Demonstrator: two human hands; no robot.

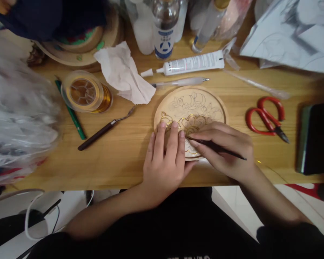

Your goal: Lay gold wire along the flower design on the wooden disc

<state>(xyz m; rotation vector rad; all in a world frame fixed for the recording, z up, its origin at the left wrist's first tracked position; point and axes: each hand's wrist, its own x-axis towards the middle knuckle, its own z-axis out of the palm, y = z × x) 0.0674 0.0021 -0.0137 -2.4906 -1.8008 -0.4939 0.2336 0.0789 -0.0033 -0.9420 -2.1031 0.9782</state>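
A round wooden plate (189, 94) with a raised rim lies near the table's front edge. Pencilled flowers cover its far part, and gold wire (192, 118) outlines a large flower and other shapes on it. My left hand (164, 162) rests on the plate's near left side, fingers stretched out and slightly spread, pressing the surface. In my right hand (226, 147) a thin dark pointed tool (218, 148) is pinched between thumb and fingers. Its tip meets the plate by the wire flower, close to my left fingertips. My hands hide part of the near design.
Left of the plate are a gold wire spool (83, 91), a green pencil (71, 113), a dark-handled spatula (105, 131) and crumpled tissue (124, 72). Behind lie a pen (180, 82), a white tube (194, 64) and bottles (166, 32). Red-handled cutters (268, 118) and a black phone-like object (315, 138) sit right.
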